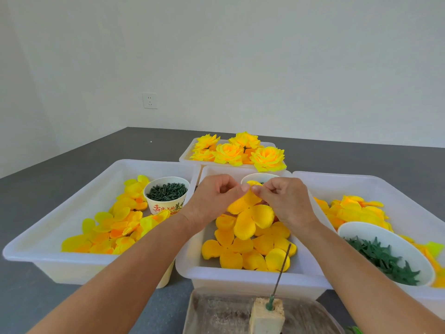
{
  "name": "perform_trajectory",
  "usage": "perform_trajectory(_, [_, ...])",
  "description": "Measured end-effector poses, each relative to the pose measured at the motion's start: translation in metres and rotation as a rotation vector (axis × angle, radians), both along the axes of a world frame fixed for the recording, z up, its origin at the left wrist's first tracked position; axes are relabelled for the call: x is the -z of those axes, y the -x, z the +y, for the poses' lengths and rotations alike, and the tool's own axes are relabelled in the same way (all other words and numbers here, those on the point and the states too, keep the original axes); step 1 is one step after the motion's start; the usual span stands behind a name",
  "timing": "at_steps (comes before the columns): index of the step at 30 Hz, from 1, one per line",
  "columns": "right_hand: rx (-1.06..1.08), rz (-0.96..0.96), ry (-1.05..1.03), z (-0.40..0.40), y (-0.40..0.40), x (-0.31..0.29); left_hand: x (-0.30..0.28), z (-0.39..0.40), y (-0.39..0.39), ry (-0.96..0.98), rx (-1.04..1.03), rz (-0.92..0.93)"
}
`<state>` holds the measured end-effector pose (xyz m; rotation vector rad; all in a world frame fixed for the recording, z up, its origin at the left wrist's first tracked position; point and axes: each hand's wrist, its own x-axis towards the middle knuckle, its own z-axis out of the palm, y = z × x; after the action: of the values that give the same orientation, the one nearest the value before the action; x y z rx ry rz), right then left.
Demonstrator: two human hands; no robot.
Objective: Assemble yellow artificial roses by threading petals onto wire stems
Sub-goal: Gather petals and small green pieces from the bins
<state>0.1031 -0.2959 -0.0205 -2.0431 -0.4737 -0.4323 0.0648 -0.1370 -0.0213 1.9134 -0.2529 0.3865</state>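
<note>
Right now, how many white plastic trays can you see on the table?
4: left tray, middle tray under the hands, right tray, far tray with finished roses. Others may lie outside the view.

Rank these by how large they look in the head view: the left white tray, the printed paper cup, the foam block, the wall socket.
1. left white tray
2. printed paper cup; the foam block looks about equal, but it sits nearer the camera, so unranked
3. wall socket

Both arms outstretched, left hand (214, 198) and right hand (284, 201) fingertip to fingertip, each in a pinching grip.
</note>
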Motion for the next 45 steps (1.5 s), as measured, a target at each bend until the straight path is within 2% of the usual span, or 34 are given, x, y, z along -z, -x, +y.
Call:
perform_trajectory(6, [-0.157,0.006,-0.009,-0.001,0.006,-0.001,-0.002,0.003,0.005,-0.035,0.058,0.069])
perform_trajectory(11, [-0.369,0.199,-0.204,-0.003,0.008,-0.002,-0.006,0.011,0.006,0.196,0.12,0.198])
perform_trajectory(14, [-0.475,0.291,-0.277,-0.004,0.009,-0.004,-0.009,0.013,0.008,0.25,0.163,0.208])
perform_trajectory(19, [-0.759,0.641,-0.534,-0.004,0.009,-0.01,-0.013,0.017,0.01,0.422,0.338,0.267])
perform_trajectory(21, [-0.769,0.682,-0.567,-0.004,0.009,-0.011,-0.013,0.017,0.01,0.41,0.356,0.274])
perform_trajectory(23, [-0.647,0.583,-0.468,-0.002,0.01,-0.008,-0.011,0.018,0.01,0.258,0.271,0.221])
perform_trajectory(26, [-0.319,0.206,-0.101,-0.002,0.009,0.001,-0.005,0.016,0.008,-0.077,0.088,0.064])
perform_trajectory(28, [-0.184,0.004,0.057,0.0,0.011,0.005,-0.002,0.012,0.008,-0.277,-0.012,-0.065])
perform_trajectory(30, [-0.071,-0.282,0.227,0.005,0.015,0.006,0.0,0.009,0.01,-0.47,-0.111,-0.217])
perform_trajectory(32, [-0.012,-0.59,0.33,0.01,0.017,0.006,0.003,0.009,0.009,-0.59,-0.189,-0.35])
perform_trajectory(35, [0.01,-0.804,0.392,0.012,0.02,0.006,0.006,0.004,0.01,-0.717,-0.253,-0.497])
perform_trajectory(37, [0.031,-0.73,0.378,0.01,0.018,0.007,0.007,0.001,0.01,-0.756,-0.257,-0.568])
perform_trajectory(39, [-0.026,-0.381,0.183,0.007,0.014,0.005,0.007,0.0,0.009,-0.711,-0.263,-0.573])
perform_trajectory(41, [-0.208,-0.004,-0.085,0.002,0.009,0.004,0.005,0.005,0.006,-0.466,-0.2,-0.395])
perform_trajectory(43, [-0.339,0.18,-0.245,-0.002,0.004,0.002,0.001,0.012,0.005,-0.103,-0.028,-0.129])
perform_trajectory(45, [-0.425,0.278,-0.338,-0.003,0.002,0.0,-0.001,0.016,0.005,0.181,0.133,0.015])
